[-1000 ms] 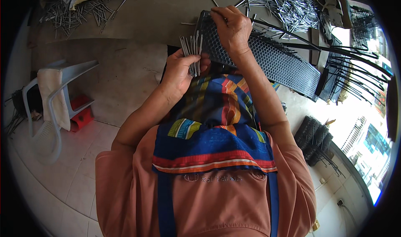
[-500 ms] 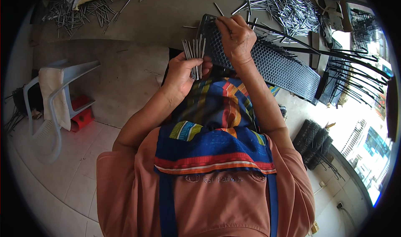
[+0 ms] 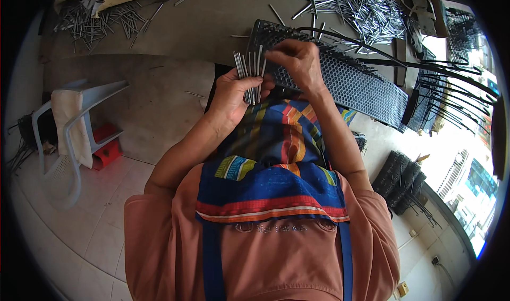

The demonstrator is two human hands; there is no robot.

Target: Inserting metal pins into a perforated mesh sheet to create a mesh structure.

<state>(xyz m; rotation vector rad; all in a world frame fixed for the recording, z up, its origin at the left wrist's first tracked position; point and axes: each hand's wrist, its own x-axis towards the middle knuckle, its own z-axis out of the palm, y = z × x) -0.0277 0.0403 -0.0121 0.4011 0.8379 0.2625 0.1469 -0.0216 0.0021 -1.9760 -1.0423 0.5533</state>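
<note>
From where I stand, the left hand is clamped on a fanned bundle of thin grey rods, thumb across them, held above the lap. The right hand is just beside their tips, its fingers bent; whether they pinch anything I can't tell. Beneath that wrist slants a dark perforated panel. Beyond, loose rods lie heaped on the table; off left stands a pale chair.

Open tabletop lies left of the panel (black rods obstruct its right).
</note>
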